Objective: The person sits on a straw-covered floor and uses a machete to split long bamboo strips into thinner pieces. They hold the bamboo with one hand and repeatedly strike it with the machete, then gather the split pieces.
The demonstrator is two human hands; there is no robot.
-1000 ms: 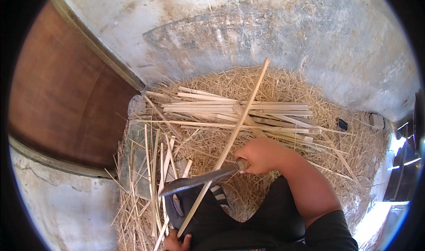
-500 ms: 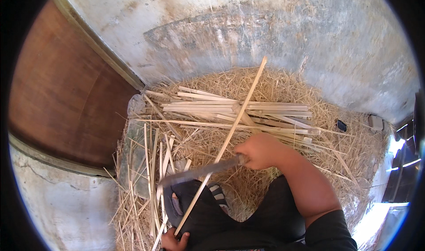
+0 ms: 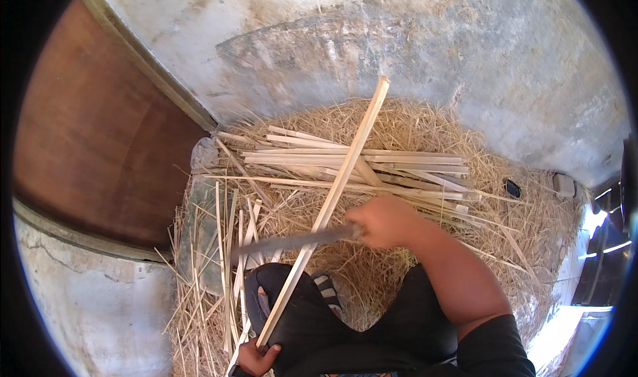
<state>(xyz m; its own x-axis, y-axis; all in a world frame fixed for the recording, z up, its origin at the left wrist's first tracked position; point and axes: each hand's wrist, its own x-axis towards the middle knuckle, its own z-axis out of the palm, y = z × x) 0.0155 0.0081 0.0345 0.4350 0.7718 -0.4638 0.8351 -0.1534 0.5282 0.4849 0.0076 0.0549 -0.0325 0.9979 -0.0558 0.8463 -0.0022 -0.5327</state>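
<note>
My right hand (image 3: 382, 221) grips the handle of a long dark knife (image 3: 292, 241) whose blade points left and lies across a long pale bamboo strip (image 3: 332, 201). That strip runs diagonally from my left hand (image 3: 256, 358), which holds its lower end near my knee, up to the far wall. The blade meets the strip about midway along its lower half. My legs in dark trousers (image 3: 312, 324) are below the strip.
A pile of split bamboo strips (image 3: 345, 168) lies crosswise on a heap of straw shavings (image 3: 425, 131). More thin strips (image 3: 229, 257) lie at the left beside a brown wooden door (image 3: 93, 138). A rough concrete wall (image 3: 399, 38) stands behind. A small dark object (image 3: 512, 188) sits at right.
The knife has moved up along the strip, away from my body, and my right hand has risen with it. The strip's far end has shifted slightly left.
</note>
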